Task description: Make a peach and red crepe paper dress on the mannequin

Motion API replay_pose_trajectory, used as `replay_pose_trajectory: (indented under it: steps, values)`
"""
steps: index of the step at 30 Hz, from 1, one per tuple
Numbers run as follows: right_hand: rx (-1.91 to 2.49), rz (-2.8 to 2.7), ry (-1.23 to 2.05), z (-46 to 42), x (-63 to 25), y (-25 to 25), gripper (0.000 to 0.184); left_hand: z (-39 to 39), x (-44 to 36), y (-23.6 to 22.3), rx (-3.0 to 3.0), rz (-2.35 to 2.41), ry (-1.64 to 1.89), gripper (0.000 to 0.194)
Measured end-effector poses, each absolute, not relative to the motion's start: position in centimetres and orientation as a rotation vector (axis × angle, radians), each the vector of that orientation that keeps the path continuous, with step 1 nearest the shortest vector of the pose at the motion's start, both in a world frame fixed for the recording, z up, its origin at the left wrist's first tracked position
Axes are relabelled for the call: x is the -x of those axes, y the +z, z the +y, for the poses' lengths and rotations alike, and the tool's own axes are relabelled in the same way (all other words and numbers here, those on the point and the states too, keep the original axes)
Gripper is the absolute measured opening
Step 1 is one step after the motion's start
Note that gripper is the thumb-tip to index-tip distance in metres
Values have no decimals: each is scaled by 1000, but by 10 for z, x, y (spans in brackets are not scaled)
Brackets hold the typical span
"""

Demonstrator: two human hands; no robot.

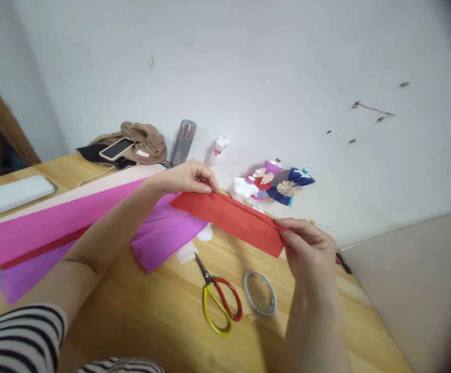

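Note:
A strip of red paper [233,223] with a folded upper edge is held up above the table between my two hands. My left hand [192,178] pinches its top edge near the left part. At the right end, my right hand [308,243] grips the strip between thumb and fingers. Below the paper lie scissors [208,280] with one yellow and one red handle, blades pointing away to the left. Beside them a roll of tape [260,293] lies flat. Purple paper [166,233] is spread behind and left of the red strip.
Long pink paper [66,212] stretches across the wooden table [140,321] at left, near a white case [15,197]. At the back are a phone [117,149] on brown cloth [147,140], a grey bottle [184,142], white figures [243,189] and pleated paper fans [289,187] by the wall.

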State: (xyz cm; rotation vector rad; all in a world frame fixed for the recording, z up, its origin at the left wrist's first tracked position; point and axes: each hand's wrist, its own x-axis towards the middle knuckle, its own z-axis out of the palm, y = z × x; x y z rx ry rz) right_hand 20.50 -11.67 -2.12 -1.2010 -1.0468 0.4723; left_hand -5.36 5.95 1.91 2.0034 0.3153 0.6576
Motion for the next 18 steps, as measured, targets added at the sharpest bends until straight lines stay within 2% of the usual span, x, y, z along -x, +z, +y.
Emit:
replay_pose_trajectory:
  steps: [4, 8, 13, 15, 18]
  values:
    - [1211, -1127, 437, -120, -206, -18, 9, 59, 54, 20, -2021, 324, 663, 15]
    - [1181, -1162, 353, -120, -206, -18, 17, 52, 53, 23, -1984, 340, 697, 14]
    - [1306, -1159, 150, -118, -200, -20, 8, 42, 40, 18, -1870, 391, 766, 20]
    - [1315, -1147, 115, -117, -196, -19, 9, 40, 33, 14, -1810, 447, 839, 27]
    - [1325, -1126, 131, -116, -192, -17, 12, 39, 28, 12, -1809, 524, 845, 25]
